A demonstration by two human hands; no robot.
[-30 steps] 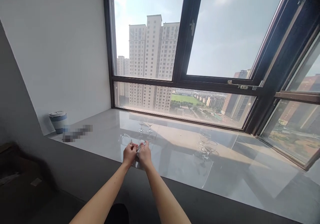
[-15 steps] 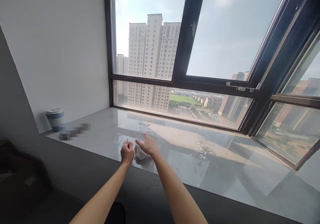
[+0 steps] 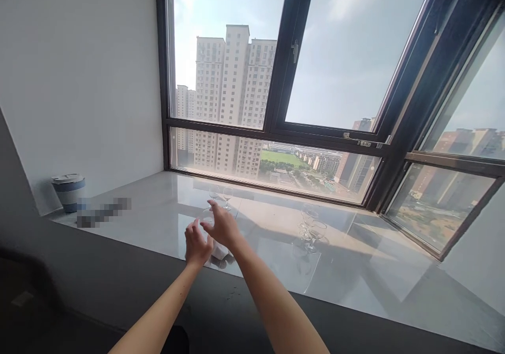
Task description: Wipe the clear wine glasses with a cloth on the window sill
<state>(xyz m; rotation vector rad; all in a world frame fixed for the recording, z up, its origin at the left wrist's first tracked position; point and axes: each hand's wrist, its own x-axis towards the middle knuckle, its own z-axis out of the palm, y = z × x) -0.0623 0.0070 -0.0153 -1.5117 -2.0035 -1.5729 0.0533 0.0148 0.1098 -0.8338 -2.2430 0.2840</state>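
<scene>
Over a glossy windowsill (image 3: 145, 212), the right hand (image 3: 224, 228) spreads wide around a faint, clear drinking glass (image 3: 207, 217), likely sparing its thin bowl; whether the curled left hand (image 3: 198, 245) grips it, I cannot tell. White cloth (image 3: 220, 251) lies nearby.

Rear glasses (image 3: 228, 193) and right glasses (image 3: 316, 231) leave room between.

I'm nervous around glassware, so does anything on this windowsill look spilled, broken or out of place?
No spill or breakage shows, and the stemmed glasses at right stand upright. Only a pixelated patch beside the cup looks odd, hiding what's there. The crumpled white cloth by the left hand seems ordinary.
</scene>
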